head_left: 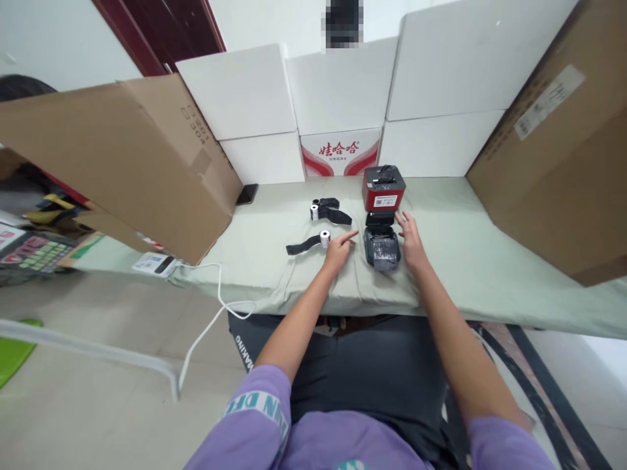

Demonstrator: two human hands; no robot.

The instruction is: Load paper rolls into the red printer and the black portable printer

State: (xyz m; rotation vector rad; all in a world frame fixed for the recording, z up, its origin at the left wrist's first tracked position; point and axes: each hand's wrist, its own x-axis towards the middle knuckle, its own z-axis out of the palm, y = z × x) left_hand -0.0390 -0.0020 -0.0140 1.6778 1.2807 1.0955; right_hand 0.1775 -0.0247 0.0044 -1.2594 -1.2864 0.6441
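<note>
Two bare hands flank a black printer (383, 251), its lid (380, 219) open toward 12 o'clock, on a cloth-covered table (441, 202). At the printer's 9 o'clock, the left hand (339, 252) has its forefinger stretched out and its other fingers partly bent, with nothing visible in its grasp; the nearer white roll (324, 239) sits just beside it, a dark strip trailing toward 8 o'clock. At 2 o'clock, the right hand (410, 240) is spread, its fingertips by the lid, though contact cannot be made out. A red box-shaped machine (383, 192) stands at 12 o'clock, and the farther white roll (314, 213) at 10. The printer looks compact, fairly light and hard-shelled, possibly slick; its sides at 3 and 9 o'clock appear the surest hold, sparing the open lid, likely its most fragile part. The rolls should prove light, their strips limp.
</note>
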